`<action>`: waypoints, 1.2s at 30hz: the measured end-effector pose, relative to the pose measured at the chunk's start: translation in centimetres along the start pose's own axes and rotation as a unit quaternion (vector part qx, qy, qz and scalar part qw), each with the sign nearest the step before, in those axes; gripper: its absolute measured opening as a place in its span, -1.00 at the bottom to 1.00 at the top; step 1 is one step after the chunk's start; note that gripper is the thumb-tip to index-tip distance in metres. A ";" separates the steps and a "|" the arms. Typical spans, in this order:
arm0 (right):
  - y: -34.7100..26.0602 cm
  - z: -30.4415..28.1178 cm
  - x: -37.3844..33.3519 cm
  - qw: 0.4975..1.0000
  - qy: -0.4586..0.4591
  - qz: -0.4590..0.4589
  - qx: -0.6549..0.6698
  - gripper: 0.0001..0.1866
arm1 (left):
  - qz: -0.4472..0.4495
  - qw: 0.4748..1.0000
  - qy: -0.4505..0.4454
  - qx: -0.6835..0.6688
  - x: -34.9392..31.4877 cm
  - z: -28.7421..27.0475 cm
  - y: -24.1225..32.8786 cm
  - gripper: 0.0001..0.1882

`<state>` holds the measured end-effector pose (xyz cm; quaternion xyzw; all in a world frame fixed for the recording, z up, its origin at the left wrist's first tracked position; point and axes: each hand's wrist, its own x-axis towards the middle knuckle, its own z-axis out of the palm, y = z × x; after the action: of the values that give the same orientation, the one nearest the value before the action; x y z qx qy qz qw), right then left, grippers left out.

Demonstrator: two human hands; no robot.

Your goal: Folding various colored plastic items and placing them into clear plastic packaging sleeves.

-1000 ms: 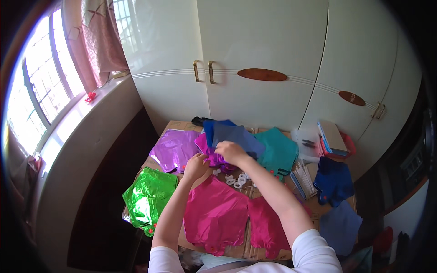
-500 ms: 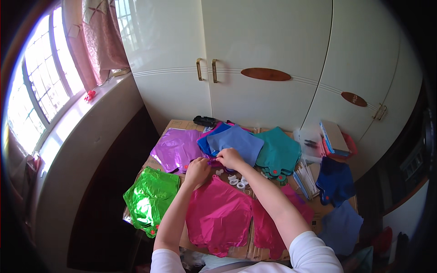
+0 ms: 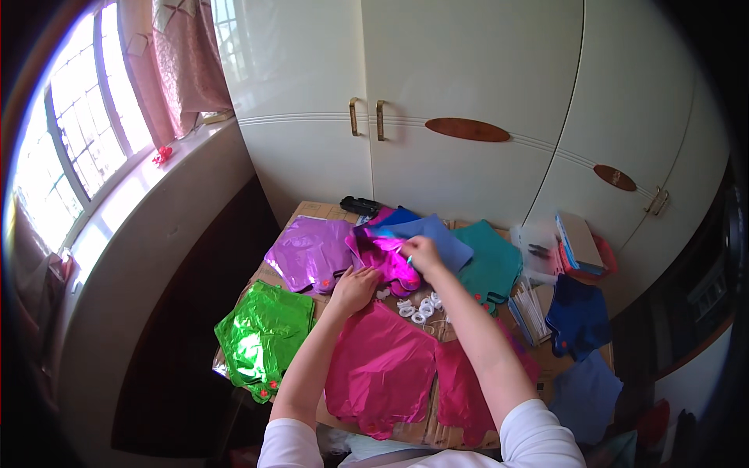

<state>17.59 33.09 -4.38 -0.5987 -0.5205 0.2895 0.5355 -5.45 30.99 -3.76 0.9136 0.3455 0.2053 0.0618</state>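
Note:
Flat foil balloons with rounded tails lie spread over a cardboard-covered table. In the middle, a shiny magenta foil balloon (image 3: 381,256) shows, with blue foil lifted along its top. My left hand (image 3: 355,290) rests at its near left edge, fingers stretched out over the foil. My right hand (image 3: 422,254) is closed at the right side of this pile, fingertips pinched on a thin foil edge. Beyond it lies a periwinkle balloon (image 3: 443,240). White rings (image 3: 420,309) lie in a small heap below my right hand.
Around the pile lie a lilac balloon (image 3: 310,251), a green balloon (image 3: 264,331), a pink balloon (image 3: 381,366), a teal balloon (image 3: 490,257) and a navy balloon (image 3: 579,312). A black object (image 3: 360,206) sits at the back. A red basket (image 3: 601,261) stands right; a white cabinet (image 3: 460,70) rises behind.
My right hand has moved right and pulled at the foil, so magenta foil now shows. The periwinkle balloon lies further right. My left hand has opened out flat. The view has shifted slightly.

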 end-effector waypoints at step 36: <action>-9.0 22.4 -3.8 0.758 -0.303 -0.405 -0.411 -0.82 | -0.254 0.958 0.135 0.011 -13.4 -10.5 -9.4 -0.75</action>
<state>-6.55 36.16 -2.49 -0.3755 -0.9186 -0.0297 0.1195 -24.57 28.97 -1.04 0.7603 0.5734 0.3002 0.0542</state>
